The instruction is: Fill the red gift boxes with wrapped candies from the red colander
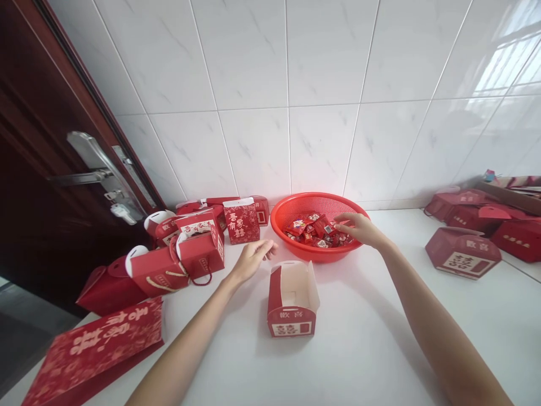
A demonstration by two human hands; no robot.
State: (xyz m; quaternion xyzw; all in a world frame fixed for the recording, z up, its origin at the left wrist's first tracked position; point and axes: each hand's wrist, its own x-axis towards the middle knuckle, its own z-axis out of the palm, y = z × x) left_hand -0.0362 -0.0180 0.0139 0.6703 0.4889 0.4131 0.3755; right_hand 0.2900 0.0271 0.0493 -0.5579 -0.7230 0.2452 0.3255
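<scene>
We seem to be in a home: marbled white tiles [325, 62] rise along the far edge of the table [350, 349]; beyond its left edge stands a dark-red door [29, 152] with metal handle [80, 178] and keys [123, 213].

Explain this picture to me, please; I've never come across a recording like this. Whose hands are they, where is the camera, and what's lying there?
There is no machine here: a person works with two bare hands, and the only picture comes from a camera worn on their head, looking forward and down. On the white surface stands an open red box, with a red basket of small wrapped packets behind it. More red boxes stand to the left and right. The right hand is over the basket; the left hand is near the open box. I see nothing held, though the curled left fingers could hide something small.
</scene>
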